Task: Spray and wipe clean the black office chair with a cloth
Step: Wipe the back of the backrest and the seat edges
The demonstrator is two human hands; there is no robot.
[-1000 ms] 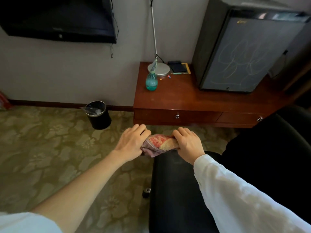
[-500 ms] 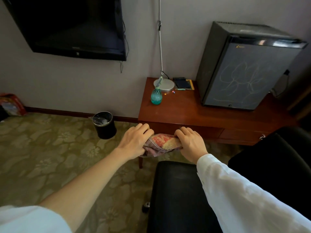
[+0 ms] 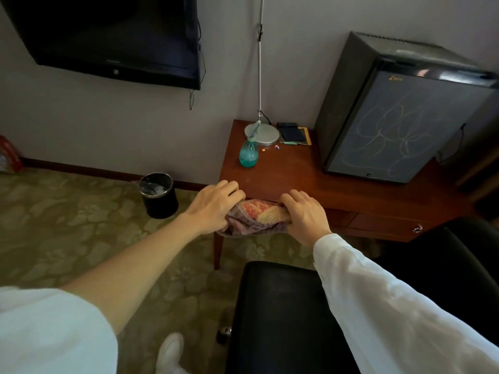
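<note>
Cloth: the bunched patterned cloth in red, yellow and faded purple [image 3: 259, 215] hangs in the air at the centre of the view, between the two hands. It touches neither the chair nor the worktop.
Left grip: the left hand [image 3: 213, 209] has its fingers curled over the left end of the cloth and holds it firmly.
Right grip: the right hand [image 3: 305, 220] has its fingers curled over the right end in the same way.
Chair: the black padded office chair [image 3: 278, 314] is at 6 o'clock from the hands, and its darker part goes up toward 4 o'clock. I cannot tell whether the seat is wet.
Spray bottle: the small teal plastic spray bottle [image 3: 248, 153] stands upright on the red-brown wooden worktop [image 3: 297, 176], at 12 o'clock from the hands. No hand is on it.
Done: I judge that only the cloth is ready. It looks gathered or wrung between both grips.
Left: no wiping contact is visible, so the wiping of the seat and the back seems not finished. Whether spraying is already done, the view does not show.
</note>
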